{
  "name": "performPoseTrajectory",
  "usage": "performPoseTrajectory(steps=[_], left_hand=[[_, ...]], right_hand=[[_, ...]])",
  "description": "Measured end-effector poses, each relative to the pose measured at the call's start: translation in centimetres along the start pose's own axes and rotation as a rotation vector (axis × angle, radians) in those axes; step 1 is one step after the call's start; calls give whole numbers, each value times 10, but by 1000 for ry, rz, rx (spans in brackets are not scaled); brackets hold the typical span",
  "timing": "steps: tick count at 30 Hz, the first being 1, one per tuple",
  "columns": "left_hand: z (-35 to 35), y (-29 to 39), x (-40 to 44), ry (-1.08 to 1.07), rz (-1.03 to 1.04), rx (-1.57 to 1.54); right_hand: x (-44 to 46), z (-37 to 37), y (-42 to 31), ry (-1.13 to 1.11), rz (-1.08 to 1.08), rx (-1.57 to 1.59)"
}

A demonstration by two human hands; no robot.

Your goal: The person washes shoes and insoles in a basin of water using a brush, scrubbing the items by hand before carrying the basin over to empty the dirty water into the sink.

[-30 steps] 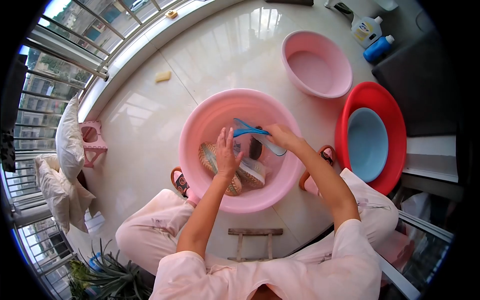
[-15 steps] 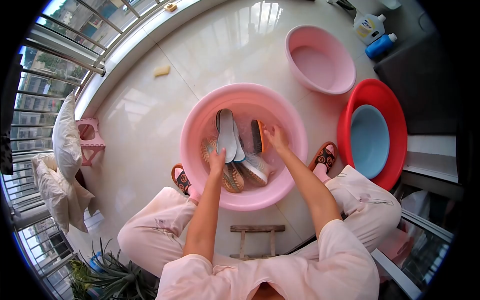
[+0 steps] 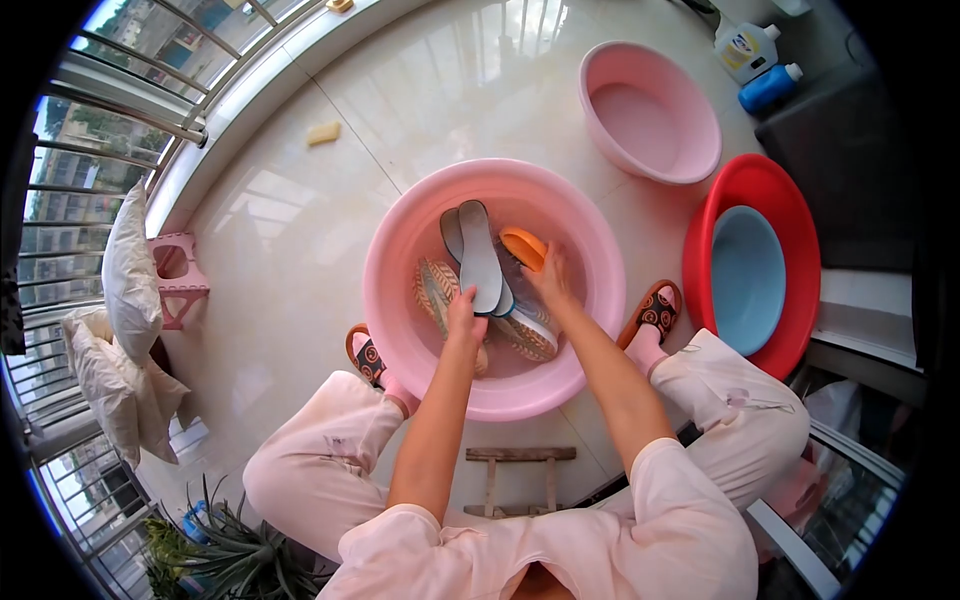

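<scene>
A large pink basin [image 3: 385, 345] with water in it stands on the floor between my feet. In my left hand [image 3: 466, 318] is the lower end of a grey insole [image 3: 478, 245], lifted over the basin. Behind it lies another insole [image 3: 450, 232]. My right hand [image 3: 548, 275] is closed round a scrub brush [image 3: 523, 248] whose orange back faces up; its bristles are turned away from view. Below my hands, a sneaker [image 3: 527, 335] with a white and tan sole and a second patterned tan shoe [image 3: 435, 290] rest in the water.
Behind on the right is a smaller pink basin [image 3: 650, 130]. A red basin [image 3: 805, 260] holds a blue one [image 3: 748, 280]. Bottles [image 3: 768, 90] stand beyond them. A yellow bar [image 3: 323, 133] lies on the tiles. A wooden stool [image 3: 520, 455] is near me; a pink stool [image 3: 180, 280] stands left.
My right hand has taken hold of the brush and turned it, so its orange back shows instead of its bristles. My left hand has moved right with the insole.
</scene>
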State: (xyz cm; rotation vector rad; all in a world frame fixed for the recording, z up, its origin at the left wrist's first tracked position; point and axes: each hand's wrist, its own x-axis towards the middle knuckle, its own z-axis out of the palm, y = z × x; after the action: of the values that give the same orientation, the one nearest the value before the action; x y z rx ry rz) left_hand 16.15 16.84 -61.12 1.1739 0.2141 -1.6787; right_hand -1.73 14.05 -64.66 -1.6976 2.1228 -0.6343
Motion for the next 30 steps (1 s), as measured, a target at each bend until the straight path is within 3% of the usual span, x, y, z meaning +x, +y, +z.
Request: performPoseTrajectory(steps=[2, 5, 8, 9, 12, 16, 17, 21, 24, 26, 30], left_hand=[[-10, -7, 12, -11, -58, -104], [-2, 2, 1, -82, -127, -277], [4, 3, 1, -165, -142, -360], [2, -1, 2, -182, -140, -368], [5, -2, -3, -186, -163, -235], [8, -11, -10, -124, -129, -260], [9, -14, -11, -101, -126, -245], [7, 1, -12, -206, -227, -326], [-9, -16, 7, -218, -235, -284], [-5, -35, -5, -126, -108, -213], [4, -20, -18, -49, -125, -248]], right_hand=[[22, -2, -10, -45, 14, 88], [36, -9, -27, -300, 113, 262], [9, -37, -43, -197, 66, 389], [-4, -65, -63, -304, 53, 444], [-31, -64, -77, -374, -246, 341], [20, -21, -87, -324, -34, 219], [28, -12, -83, -405, 36, 301], [-20, -46, -87, -423, -188, 241], [-35, -53, -72, -443, -184, 448], [-13, -21, -65, -386, -152, 315], [15, 0, -81, -400, -102, 190]])
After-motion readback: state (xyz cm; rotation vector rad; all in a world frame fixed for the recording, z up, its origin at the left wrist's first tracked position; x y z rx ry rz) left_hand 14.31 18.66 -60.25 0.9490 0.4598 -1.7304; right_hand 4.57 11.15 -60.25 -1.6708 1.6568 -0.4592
